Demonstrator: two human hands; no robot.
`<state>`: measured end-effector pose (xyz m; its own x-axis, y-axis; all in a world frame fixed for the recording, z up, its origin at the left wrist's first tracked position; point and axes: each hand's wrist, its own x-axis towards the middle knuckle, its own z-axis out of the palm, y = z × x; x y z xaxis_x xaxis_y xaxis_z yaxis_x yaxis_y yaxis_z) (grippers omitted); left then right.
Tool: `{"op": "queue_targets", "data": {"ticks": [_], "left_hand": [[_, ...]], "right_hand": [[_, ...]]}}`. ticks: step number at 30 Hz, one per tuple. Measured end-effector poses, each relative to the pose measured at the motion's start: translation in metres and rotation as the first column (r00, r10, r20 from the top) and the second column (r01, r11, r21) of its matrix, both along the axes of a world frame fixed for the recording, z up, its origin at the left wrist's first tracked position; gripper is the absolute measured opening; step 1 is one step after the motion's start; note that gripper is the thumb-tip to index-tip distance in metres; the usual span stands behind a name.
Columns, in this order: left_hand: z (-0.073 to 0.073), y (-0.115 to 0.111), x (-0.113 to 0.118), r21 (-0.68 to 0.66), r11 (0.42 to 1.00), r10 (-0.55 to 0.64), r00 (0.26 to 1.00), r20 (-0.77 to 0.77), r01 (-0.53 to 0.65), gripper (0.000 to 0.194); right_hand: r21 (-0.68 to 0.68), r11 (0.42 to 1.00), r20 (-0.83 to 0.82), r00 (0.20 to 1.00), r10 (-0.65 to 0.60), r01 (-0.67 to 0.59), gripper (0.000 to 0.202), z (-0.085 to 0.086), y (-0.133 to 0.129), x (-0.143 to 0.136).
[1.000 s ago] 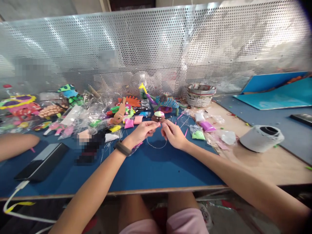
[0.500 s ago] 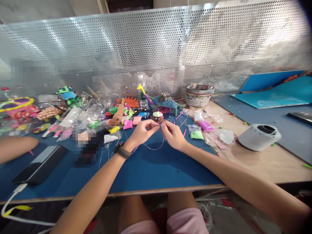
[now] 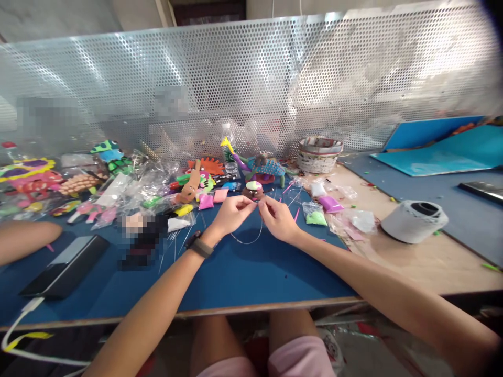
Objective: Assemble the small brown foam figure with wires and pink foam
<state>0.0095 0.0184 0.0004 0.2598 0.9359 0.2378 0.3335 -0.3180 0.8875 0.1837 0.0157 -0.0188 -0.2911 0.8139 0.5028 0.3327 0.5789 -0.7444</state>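
Observation:
Over the middle of the blue table mat, my left hand and my right hand meet fingertip to fingertip, both pinched. A thin wire hangs in a loop below them, one end running to each hand. Anything else between the fingertips is too small to make out. Just behind the fingers sits a brown clay figure with eyes and a pale green and pink top. Pink and peach clay packets lie behind my left hand.
Clay animals and plastic bags crowd the back left. A bottle, a woven basket and a perforated metal panel stand behind. A white roll is right, a power bank left, near another person's arm.
The view has shifted very slightly. Both hands stay together in nearly the same place, and the wire loop hangs a little lower and narrower.

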Motion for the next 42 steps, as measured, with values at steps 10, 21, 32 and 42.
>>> {"op": "queue_targets", "data": {"ticks": [10,21,32,42], "left_hand": [[0.002,0.006,-0.009,-0.522,0.832,0.044,0.915,0.4,0.188,0.034],[0.01,0.006,-0.018,-0.622,0.714,0.001,0.889,0.459,0.321,0.028],[0.0,0.008,-0.021,-0.512,0.816,-0.056,0.919,0.389,0.267,0.036],[-0.004,0.01,-0.015,-0.084,0.993,-0.068,0.99,0.124,0.078,0.034]], "right_hand": [[0.105,0.993,0.059,0.997,0.055,-0.061,0.033,-0.001,0.001,0.001],[0.129,0.987,0.088,0.993,0.084,-0.095,0.031,0.0,0.0,0.001],[0.084,0.994,0.083,0.995,0.055,-0.062,0.032,-0.003,0.0,0.0],[-0.087,0.995,-0.015,0.999,0.037,-0.039,0.04,-0.002,-0.001,-0.002]]}}
